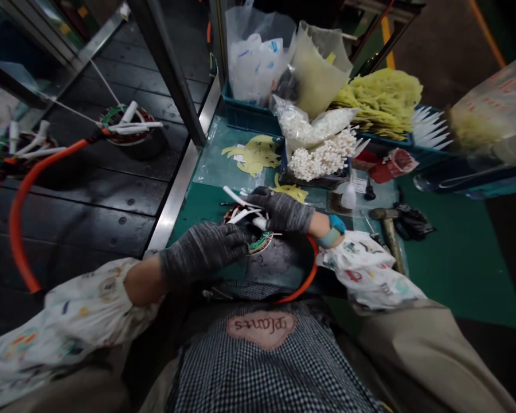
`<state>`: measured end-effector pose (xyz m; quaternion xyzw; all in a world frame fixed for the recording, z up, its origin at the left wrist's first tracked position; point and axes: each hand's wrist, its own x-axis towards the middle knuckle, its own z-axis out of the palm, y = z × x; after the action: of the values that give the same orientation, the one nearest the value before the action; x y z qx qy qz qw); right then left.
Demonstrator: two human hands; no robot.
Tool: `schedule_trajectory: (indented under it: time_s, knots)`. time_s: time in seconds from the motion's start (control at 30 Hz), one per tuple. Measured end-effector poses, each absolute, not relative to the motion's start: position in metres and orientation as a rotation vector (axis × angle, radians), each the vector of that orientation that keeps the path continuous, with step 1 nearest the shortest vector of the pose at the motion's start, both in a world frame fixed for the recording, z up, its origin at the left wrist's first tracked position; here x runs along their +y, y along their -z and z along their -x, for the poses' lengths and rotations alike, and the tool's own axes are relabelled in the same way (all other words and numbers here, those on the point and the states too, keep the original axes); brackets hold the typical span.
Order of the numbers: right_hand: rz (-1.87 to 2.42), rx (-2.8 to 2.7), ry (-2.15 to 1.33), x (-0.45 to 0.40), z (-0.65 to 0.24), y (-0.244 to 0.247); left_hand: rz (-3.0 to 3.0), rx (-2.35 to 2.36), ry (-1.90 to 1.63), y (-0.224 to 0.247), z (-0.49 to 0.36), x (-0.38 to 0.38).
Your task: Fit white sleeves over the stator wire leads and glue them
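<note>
A motor stator [263, 243] with copper windings and green and white lacing stands on the green bench in front of me. White sleeved leads [239, 215] stick up from it, and an orange cable [312, 269] curves round its right side. My left hand [206, 249], in a grey glove, is closed against the stator's near left side, fingers reaching over its rim. My right hand [286, 211], gloved too, is closed around the white leads at the far right of the stator. Its fingertips are partly hidden among the leads.
Beyond the hands lie yellow insulation pieces [255, 154], a box of white sleeves [322, 155] and a stack of yellow sheets [376, 100]. At right are a hammer [389, 229] and a red cup [393, 165]. A metal post [172, 63] and another stator [133, 137] stand left.
</note>
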<state>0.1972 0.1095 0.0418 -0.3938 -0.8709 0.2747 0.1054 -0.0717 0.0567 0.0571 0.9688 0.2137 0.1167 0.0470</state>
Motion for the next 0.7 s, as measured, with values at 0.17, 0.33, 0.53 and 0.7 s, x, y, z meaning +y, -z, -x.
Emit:
schedule_trajectory:
  time_s: [0.17,0.33,0.53,0.7]
  knots:
    - [1.309,-2.198,-0.802,0.084,-0.204,-0.036,-3.175,0.440,-0.607,-0.063,0.091,0.056]
    - [1.444,-1.869,-0.666,0.038,-0.227,-0.023,-3.057,0.651,-0.824,-0.039,0.090,0.051]
    - [1.500,-1.841,-0.492,0.066,-0.222,-0.029,-2.884,1.097,-1.017,0.002,0.061,0.032]
    - [1.641,-1.867,0.114,0.103,-0.229,-0.049,-2.747,1.369,-1.061,0.015,0.044,0.016]
